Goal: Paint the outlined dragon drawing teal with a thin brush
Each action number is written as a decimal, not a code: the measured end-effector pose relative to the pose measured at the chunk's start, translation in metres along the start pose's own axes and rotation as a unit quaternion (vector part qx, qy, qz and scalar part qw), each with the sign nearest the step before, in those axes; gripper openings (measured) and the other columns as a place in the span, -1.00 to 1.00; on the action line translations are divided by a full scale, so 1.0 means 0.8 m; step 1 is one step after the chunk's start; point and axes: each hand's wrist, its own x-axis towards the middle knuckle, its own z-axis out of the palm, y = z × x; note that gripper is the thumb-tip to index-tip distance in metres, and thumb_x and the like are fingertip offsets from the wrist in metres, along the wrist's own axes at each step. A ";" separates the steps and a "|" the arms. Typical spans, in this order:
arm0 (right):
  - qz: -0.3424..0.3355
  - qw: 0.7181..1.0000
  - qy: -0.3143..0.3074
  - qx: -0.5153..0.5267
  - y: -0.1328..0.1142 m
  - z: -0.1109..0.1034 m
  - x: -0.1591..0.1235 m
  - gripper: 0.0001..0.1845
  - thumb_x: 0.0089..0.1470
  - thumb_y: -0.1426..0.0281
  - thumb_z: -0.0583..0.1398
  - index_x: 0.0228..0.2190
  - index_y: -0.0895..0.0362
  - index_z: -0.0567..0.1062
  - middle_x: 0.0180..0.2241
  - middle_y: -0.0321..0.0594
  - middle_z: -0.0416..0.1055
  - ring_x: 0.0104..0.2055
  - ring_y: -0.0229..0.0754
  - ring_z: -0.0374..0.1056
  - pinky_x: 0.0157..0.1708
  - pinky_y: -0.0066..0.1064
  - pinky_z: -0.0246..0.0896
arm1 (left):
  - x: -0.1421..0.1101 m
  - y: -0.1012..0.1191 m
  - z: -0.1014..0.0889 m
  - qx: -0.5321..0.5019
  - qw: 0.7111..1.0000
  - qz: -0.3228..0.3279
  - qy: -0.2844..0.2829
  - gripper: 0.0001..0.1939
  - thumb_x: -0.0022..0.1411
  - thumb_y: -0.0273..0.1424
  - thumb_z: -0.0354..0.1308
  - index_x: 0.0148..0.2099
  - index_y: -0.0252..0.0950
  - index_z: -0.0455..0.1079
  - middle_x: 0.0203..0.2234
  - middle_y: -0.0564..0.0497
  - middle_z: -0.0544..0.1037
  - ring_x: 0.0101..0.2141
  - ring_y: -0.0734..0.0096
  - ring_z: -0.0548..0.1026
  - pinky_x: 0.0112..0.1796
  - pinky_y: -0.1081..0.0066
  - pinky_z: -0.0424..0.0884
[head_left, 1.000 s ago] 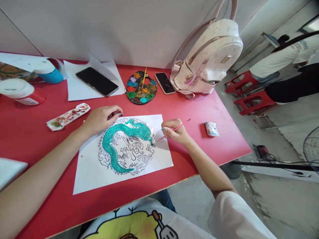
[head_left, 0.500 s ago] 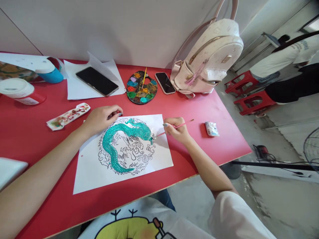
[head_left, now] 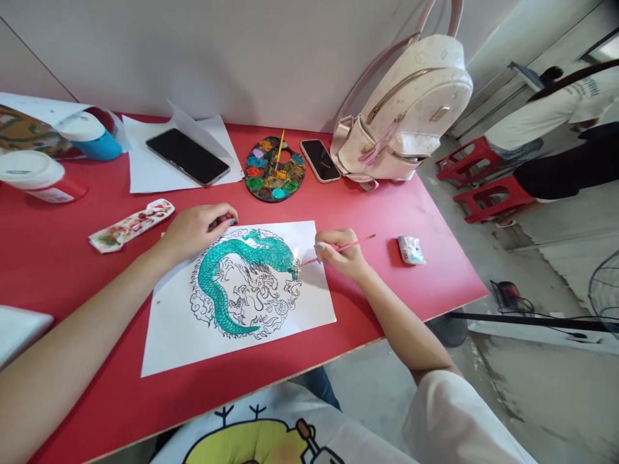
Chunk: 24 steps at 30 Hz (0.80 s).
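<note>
A sheet of white paper (head_left: pixel 169 341) lies on the red table, bearing a line drawing of a dragon (head_left: pixel 213 290) whose curved body is painted teal; its head and the clouds around are uncoloured. My right hand (head_left: pixel 341 254) pinches a thin pink paintbrush (head_left: pixel 349 245), its tip at the teal end of the body on the drawing's right side. Loosely curled, my left hand (head_left: pixel 200 231) rests at the sheet's upper left edge, with nothing visible in its fingers.
Beyond the sheet lie a paint palette (head_left: pixel 254 183) with a yellow brush, a phone (head_left: pixel 320 161) and a larger phone (head_left: pixel 187 156) on papers. A paint-stained strip (head_left: pixel 131 227), paint jars (head_left: pixel 46 177), a small packet (head_left: pixel 411 250) and a backpack (head_left: pixel 411 109) surround the work. People sit at right.
My right hand has shifted slightly right and the brush has tilted flatter, its tip a little higher on the drawing. My left hand stays in place.
</note>
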 end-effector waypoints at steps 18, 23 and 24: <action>0.003 1.000 0.001 -0.007 0.000 0.001 -0.001 -0.14 0.51 -0.29 0.16 -0.62 0.04 0.33 -0.66 -0.35 0.26 -0.62 -0.30 0.12 -0.54 -0.35 -0.03 | 0.000 0.001 0.000 -0.001 1.000 -0.004 0.002 -0.68 0.44 -0.19 0.08 0.01 -0.16 0.61 -0.19 -0.11 0.76 -0.25 0.15 0.65 -0.20 0.26 0.38; 0.009 1.000 0.008 -0.018 -0.001 0.000 0.000 -0.12 0.53 -0.29 0.14 -0.64 0.04 0.31 -0.67 -0.36 0.24 -0.64 -0.31 0.08 -0.54 -0.34 -0.05 | 0.001 -0.003 0.003 -0.002 1.000 -0.004 0.002 -0.69 0.45 -0.19 0.08 0.01 -0.14 0.60 -0.19 -0.10 0.76 -0.25 0.15 0.65 -0.20 0.26 0.37; 0.009 1.000 0.011 -0.018 -0.002 0.000 0.001 -0.13 0.53 -0.29 0.15 -0.63 0.04 0.32 -0.67 -0.35 0.25 -0.63 -0.31 0.09 -0.54 -0.34 -0.05 | 0.001 -0.003 0.003 -0.002 1.000 -0.004 0.002 -0.69 0.45 -0.19 0.08 0.01 -0.14 0.60 -0.20 -0.10 0.76 -0.25 0.15 0.65 -0.20 0.26 0.37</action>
